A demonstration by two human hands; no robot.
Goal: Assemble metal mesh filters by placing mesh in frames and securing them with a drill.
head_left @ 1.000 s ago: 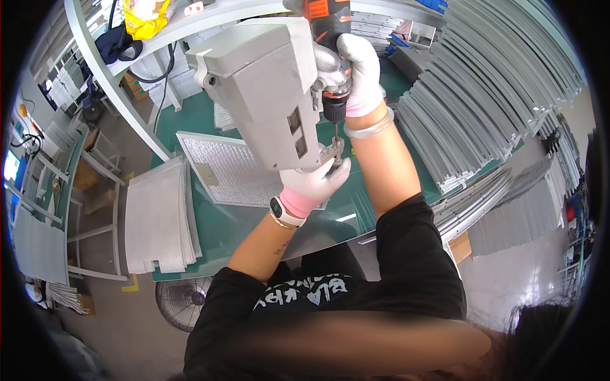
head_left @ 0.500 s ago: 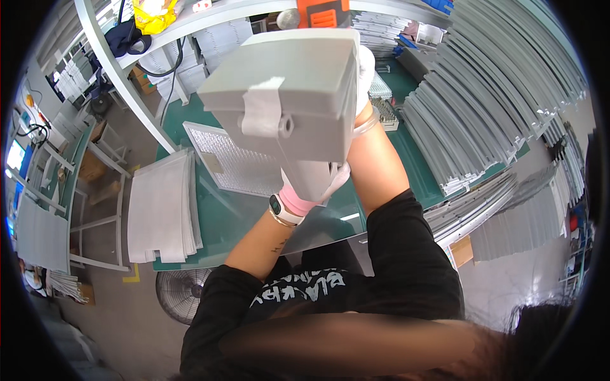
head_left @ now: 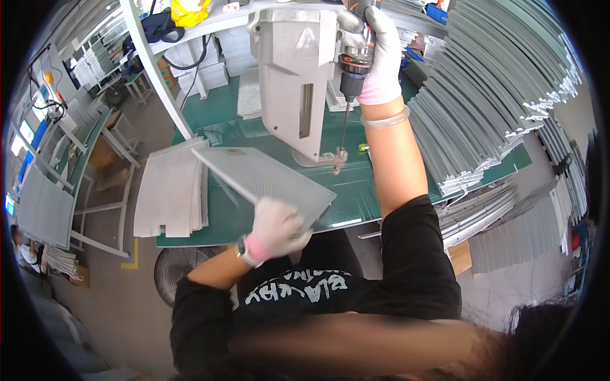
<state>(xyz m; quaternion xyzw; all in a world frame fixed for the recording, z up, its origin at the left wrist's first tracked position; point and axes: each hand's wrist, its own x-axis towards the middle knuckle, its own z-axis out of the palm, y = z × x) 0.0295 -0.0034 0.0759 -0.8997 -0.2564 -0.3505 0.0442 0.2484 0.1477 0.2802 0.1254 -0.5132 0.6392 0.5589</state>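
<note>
My gloved right hand [head_left: 381,60] is raised and wrapped around a power screwdriver [head_left: 353,79]. Its long thin bit points down, ending at a small metal tip piece beside the foot of a grey housing [head_left: 286,89]. That housing, tall and slotted along its side, is just left of the driver; how it is supported cannot be made out. Low in front of me, my gloved left hand [head_left: 277,228] is closed at the near edge of a flat rectangular panel [head_left: 270,174] with a fine mesh-like surface. The panel sits tilted over the green table [head_left: 222,238]; my left fingers are slightly blurred.
White sheets [head_left: 168,187] are stacked on the table's left end. A tall bank of grey panels [head_left: 489,95] leans on the right. Across the back runs a white shelf [head_left: 222,22] carrying a yellow bag [head_left: 189,11]. A floor fan [head_left: 181,273] stands below the table.
The grey housing has moved up and turned, showing its slotted side. My left hand has left it and come down to the panel, which is now tilted. The screwdriver has come into view.
</note>
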